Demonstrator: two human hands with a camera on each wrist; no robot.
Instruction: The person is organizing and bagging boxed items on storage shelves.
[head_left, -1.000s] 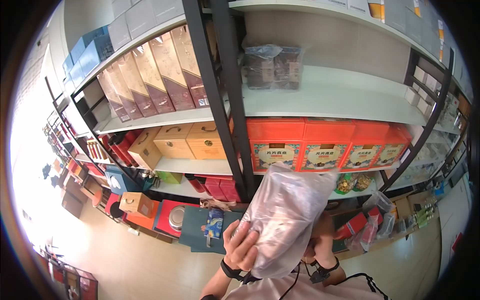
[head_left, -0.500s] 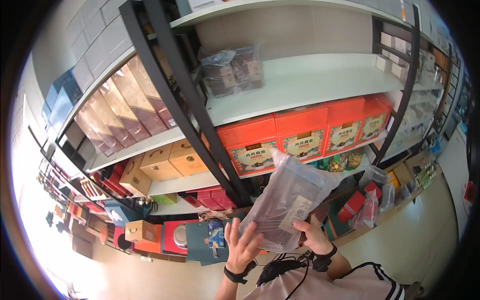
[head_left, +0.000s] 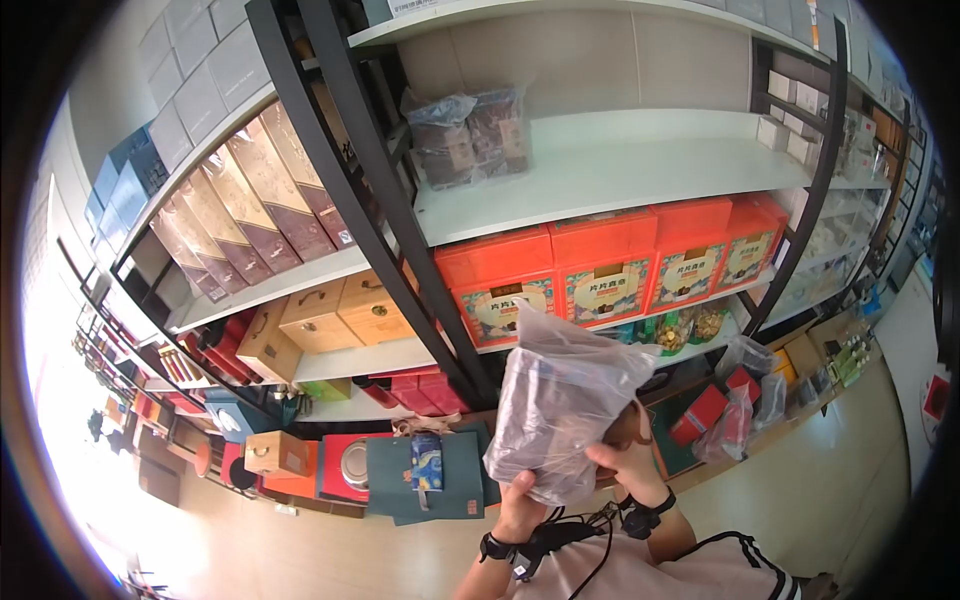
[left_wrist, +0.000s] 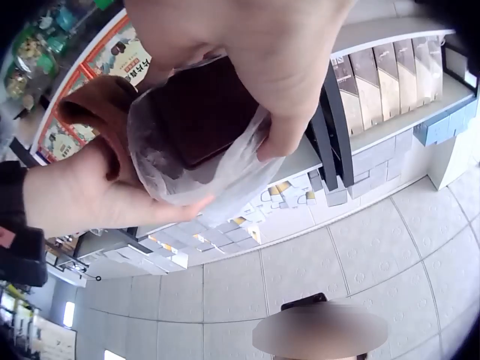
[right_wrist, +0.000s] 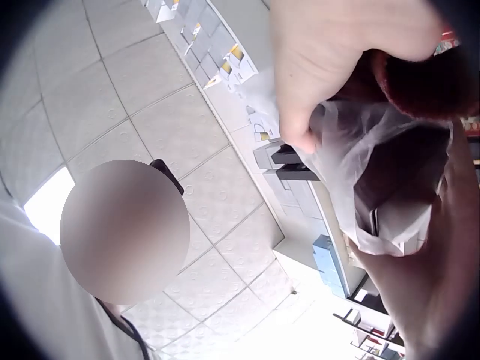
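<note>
A translucent plastic bag (head_left: 560,400) with a dark brown box (left_wrist: 206,112) inside is held up in front of the person's chest. My left hand (head_left: 520,512) grips its lower left edge, thumb on the near side. With its thumb on the bag, my right hand (head_left: 638,474) holds the lower right side. A brown, fuzzy-edged piece of cloth (left_wrist: 101,112) is bunched at my right hand, beside the bag. In the right wrist view the bag's mouth gapes between both hands, showing the box's dark end.
Behind the bag, shelves hold orange-red boxes (head_left: 605,285), wooden cases (head_left: 375,310) and a plastic-wrapped dark package (head_left: 470,140) on the white shelf (head_left: 620,165). Lower down lie a dark green flat box (head_left: 390,480) and red packages (head_left: 700,412) in plastic.
The view has shifted right along the shelves. My left hand came off the bag half a second ago with spread fingers and now grips its lower edge; the bag has turned, hiding its label.
</note>
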